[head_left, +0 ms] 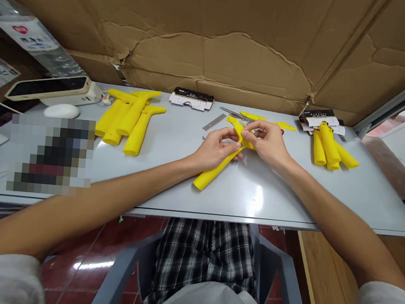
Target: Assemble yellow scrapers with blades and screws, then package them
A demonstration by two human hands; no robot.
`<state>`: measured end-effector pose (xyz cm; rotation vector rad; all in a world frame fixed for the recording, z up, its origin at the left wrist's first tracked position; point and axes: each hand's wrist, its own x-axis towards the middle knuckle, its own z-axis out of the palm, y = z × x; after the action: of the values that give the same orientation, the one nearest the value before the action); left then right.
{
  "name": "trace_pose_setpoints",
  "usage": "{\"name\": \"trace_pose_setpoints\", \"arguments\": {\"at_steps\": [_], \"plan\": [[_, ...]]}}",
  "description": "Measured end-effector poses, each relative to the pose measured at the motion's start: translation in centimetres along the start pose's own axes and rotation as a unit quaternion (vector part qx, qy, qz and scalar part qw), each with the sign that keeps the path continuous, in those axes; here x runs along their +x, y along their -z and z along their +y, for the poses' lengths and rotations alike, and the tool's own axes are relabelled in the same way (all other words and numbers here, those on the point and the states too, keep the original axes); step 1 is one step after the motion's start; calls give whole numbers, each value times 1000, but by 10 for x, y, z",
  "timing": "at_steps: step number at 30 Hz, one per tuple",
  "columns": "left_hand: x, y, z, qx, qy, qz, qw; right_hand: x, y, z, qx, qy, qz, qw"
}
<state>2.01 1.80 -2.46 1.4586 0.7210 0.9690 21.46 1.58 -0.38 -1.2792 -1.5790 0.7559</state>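
Note:
A yellow plastic handle (pixel 215 171) lies slantwise between my hands, its hollow round end toward the table's front edge and its flat, narrow head pointing away. My left hand (pixel 217 149) is closed round its upper part, thumb on top. With thumb and fingertips together, my right hand (pixel 267 141) pinches the handle near its head; whether a separate small part is in those fingers I cannot tell. Just beyond my hands lie a flat metal blade (pixel 215 122), a slim metal tool (pixel 231 111) and another yellow piece (pixel 253 116), partly hidden behind my right hand.
Several yellow handles (pixel 134 117) are heaped at left, and more (pixel 327 144) at right by a small box (pixel 320 119). A black-and-white box (pixel 192 99) stands at the back against cardboard (pixel 212 39). At far left are a phone (pixel 48 87), a white mouse (pixel 62 111) and a bottle (pixel 38 38).

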Motion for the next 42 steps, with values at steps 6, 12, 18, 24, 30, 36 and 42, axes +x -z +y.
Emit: {"name": "trace_pose_setpoints", "arguments": {"at_steps": [6,12,18,24,30,36,42], "plan": [[-2,7,10,-14,34,50,998,15,27,7,-46,77,73,993],[1,15,11,-35,63,109,991,40,76,34,-251,126,178,943],[-1,14,11,-36,45,107,993,54,94,63,-315,102,156,931],[-1,19,12,-16,37,105,994,52,90,68,-310,100,119,938],[5,30,7,68,-11,127,990,48,86,65,-333,118,75,933],[8,33,5,93,-24,131,987,46,84,64,-358,114,8,927],[8,33,3,90,-22,142,986,47,83,64,-365,99,-18,926]]}}
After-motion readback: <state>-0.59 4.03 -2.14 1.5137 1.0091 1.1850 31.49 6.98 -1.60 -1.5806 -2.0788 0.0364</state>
